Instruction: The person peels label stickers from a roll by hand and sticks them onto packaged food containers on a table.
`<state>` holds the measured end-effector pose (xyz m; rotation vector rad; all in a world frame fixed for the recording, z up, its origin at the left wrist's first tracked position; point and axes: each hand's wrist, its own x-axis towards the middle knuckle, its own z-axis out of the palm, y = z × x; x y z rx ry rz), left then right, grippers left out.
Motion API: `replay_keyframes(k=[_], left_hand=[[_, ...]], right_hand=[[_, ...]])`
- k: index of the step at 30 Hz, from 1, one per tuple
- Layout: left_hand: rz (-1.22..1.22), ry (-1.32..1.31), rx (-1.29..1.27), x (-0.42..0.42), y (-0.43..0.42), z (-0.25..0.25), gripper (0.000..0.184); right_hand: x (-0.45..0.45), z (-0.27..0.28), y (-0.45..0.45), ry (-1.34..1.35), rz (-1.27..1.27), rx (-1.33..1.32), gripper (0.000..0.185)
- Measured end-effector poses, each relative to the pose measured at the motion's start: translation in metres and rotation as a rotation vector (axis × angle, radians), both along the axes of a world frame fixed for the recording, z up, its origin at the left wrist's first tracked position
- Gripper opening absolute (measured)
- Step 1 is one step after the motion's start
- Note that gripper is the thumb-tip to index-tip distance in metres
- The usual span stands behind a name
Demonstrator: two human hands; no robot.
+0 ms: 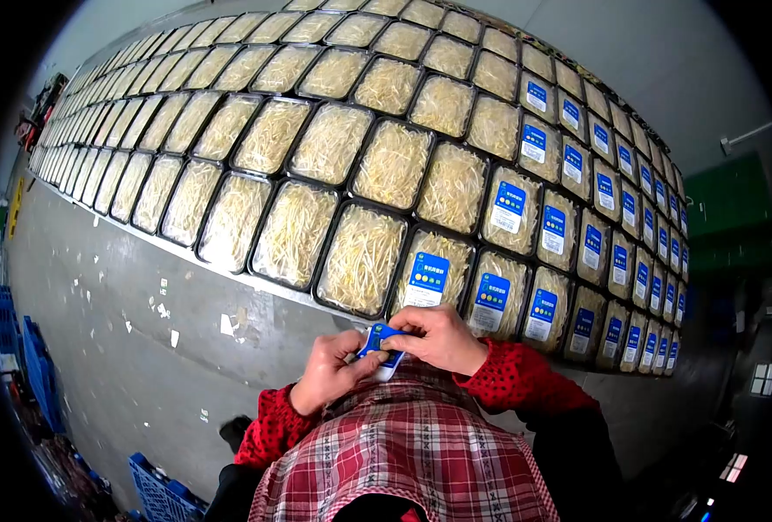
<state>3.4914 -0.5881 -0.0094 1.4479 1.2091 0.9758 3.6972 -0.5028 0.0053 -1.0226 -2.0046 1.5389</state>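
A blue and white label point(377, 340) is pinched between both hands, just in front of the plaid apron. My left hand point(335, 369) has its thumb and fingers closed on the label's lower left part. From the right, my right hand point(438, 337) grips its upper edge with finger and thumb. Whether it is one label or a small stack I cannot tell. Directly beyond the hands lies an unlabelled black tray of bean sprouts point(362, 258) under clear film. To its right, a tray of bean sprouts point(430, 274) bears a blue and white label.
Many rows of sprout trays point(273, 135) cover the long table; those on the right carry labels, those on the left are bare. Blue plastic pallets point(161, 489) stand at the lower left. Paper scraps point(228, 325) litter the grey floor.
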Motion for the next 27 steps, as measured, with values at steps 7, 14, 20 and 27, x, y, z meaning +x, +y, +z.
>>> replay_keyframes(k=[7,14,20,27], left_hand=[[0.165,-0.204,-0.427,0.000,-0.003,-0.001,0.016],[0.154,-0.029,-0.179,-0.001,0.046,0.016,0.013],[0.200,-0.011,-0.215,0.002,0.068,0.006,0.014],[0.120,0.245,0.180,0.013,0.112,0.010,0.023]], right_hand=[[0.047,0.038,0.224,-0.064,-0.173,0.246,0.021],[0.043,-0.071,0.251,-0.644,-0.208,0.328,0.051],[0.030,-0.015,0.213,-0.484,-0.046,-0.006,0.063],[0.015,-0.012,0.125,0.072,0.009,-0.153,0.027]])
